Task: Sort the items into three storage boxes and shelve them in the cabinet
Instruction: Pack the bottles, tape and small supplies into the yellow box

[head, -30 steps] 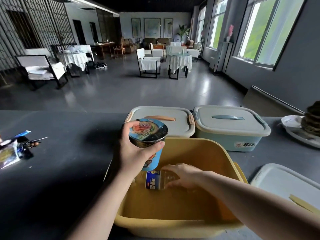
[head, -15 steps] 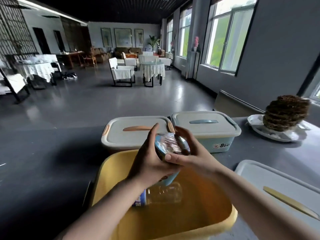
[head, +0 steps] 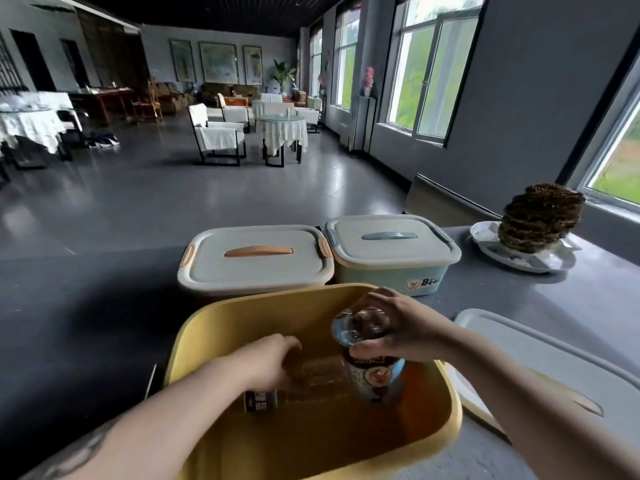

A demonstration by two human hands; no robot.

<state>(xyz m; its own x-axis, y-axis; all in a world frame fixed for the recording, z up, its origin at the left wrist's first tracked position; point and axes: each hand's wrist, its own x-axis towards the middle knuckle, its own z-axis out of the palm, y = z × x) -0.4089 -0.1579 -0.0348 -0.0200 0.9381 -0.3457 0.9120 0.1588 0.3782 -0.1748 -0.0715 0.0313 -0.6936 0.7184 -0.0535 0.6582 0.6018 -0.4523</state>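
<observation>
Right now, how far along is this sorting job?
Early to midway, judging by the boxes. The orange-handled box and blue-handled box sit lidded. In hand: the right hand lowers a noodle cup into the open yellow box, while the left hand touches a clear bottle lying inside. Left: fitting the white lid and shelving all three; no cabinet is visible.
</observation>
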